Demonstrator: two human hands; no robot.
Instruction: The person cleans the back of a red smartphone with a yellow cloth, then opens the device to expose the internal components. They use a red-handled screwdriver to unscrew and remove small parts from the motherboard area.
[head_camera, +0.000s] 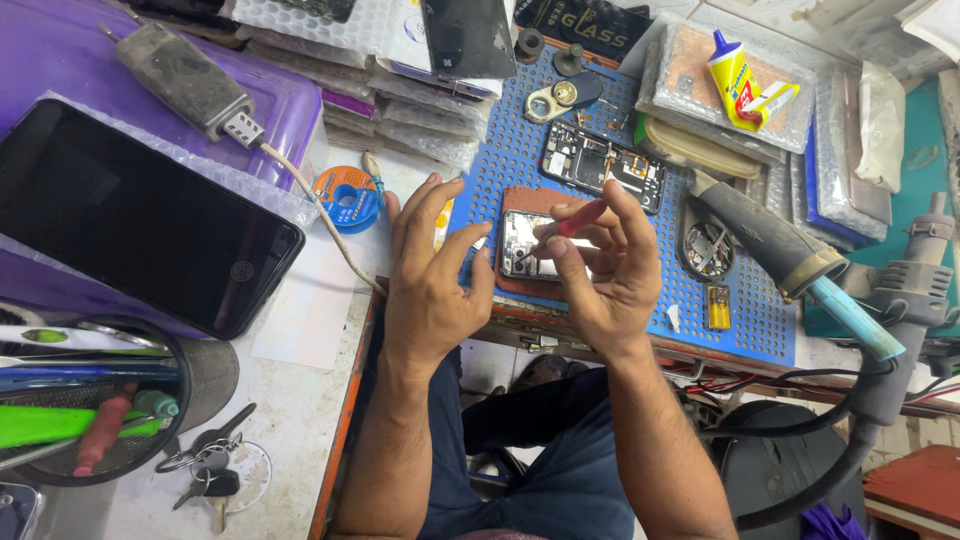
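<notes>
Right hand (600, 265) pinches a red tool (572, 222) over an opened phone (522, 245) on the blue mat (745, 325); left hand (430, 270) hovers open, fingers spread, holding nothing.

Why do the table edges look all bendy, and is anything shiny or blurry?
Head view: the wide lens bows the table edges; soft glare sits on the big black phone; the right hand with its red tool is slightly blurred; the light is even.

Bare blue mat (760, 320) lies just right of the right hand (600, 270); beyond it the soldering iron (790, 250) blocks. A solder spool (346, 198) sits left of the left hand (430, 290).
</notes>
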